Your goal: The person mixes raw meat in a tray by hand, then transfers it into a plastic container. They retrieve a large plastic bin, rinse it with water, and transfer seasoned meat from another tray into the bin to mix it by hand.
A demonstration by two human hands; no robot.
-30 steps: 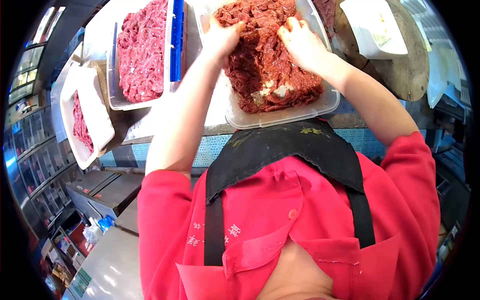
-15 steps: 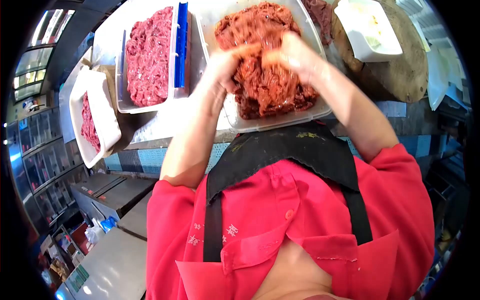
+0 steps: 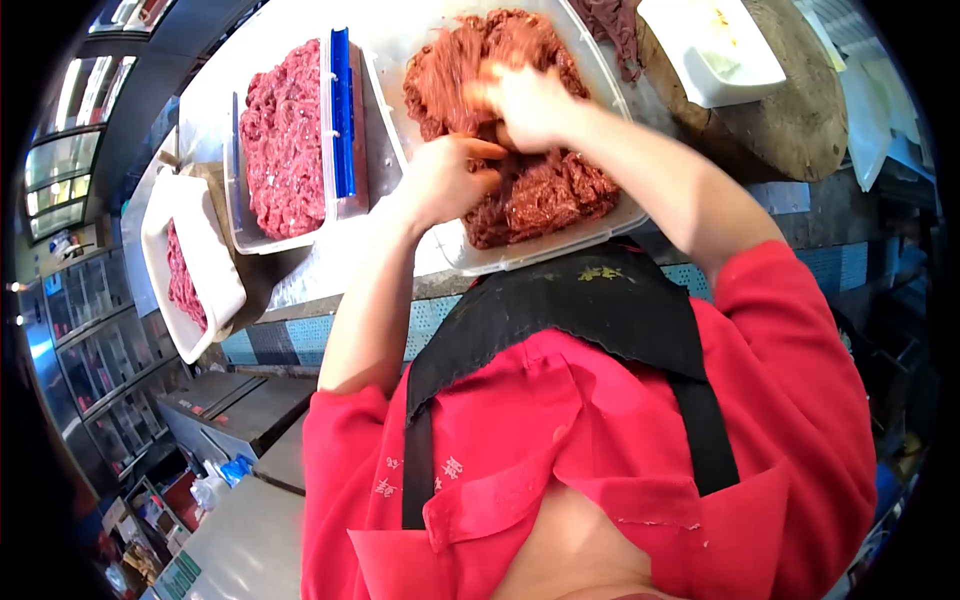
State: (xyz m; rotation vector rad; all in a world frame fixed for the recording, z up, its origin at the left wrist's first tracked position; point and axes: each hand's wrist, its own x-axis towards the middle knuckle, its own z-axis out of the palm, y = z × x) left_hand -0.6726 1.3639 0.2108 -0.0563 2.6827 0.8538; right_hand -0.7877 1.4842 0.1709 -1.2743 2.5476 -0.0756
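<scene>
A clear plastic tub (image 3: 625, 215) holds a large mass of reddish-brown sliced meat (image 3: 560, 195). Curled over the left-middle part of the meat is my left hand (image 3: 455, 180), its fingertips against or in the meat. My right hand (image 3: 530, 108) is over the upper middle of the tub, blurred by motion, with its fingertips hidden among meat strands. Whether either hand grips a clump cannot be made out clearly.
Left of the tub stands a clear container (image 3: 232, 200) of pinkish meat (image 3: 285, 140) with a blue-edged side (image 3: 343, 115). A white tray (image 3: 215, 290) sits farther left. At right, a white container (image 3: 705, 55) rests on a round wooden block (image 3: 790, 125).
My right hand has moved left and slightly down, and my left hand is lower. The meat under them has shifted, with more piled toward the upper left. The whole view has tilted slightly.
</scene>
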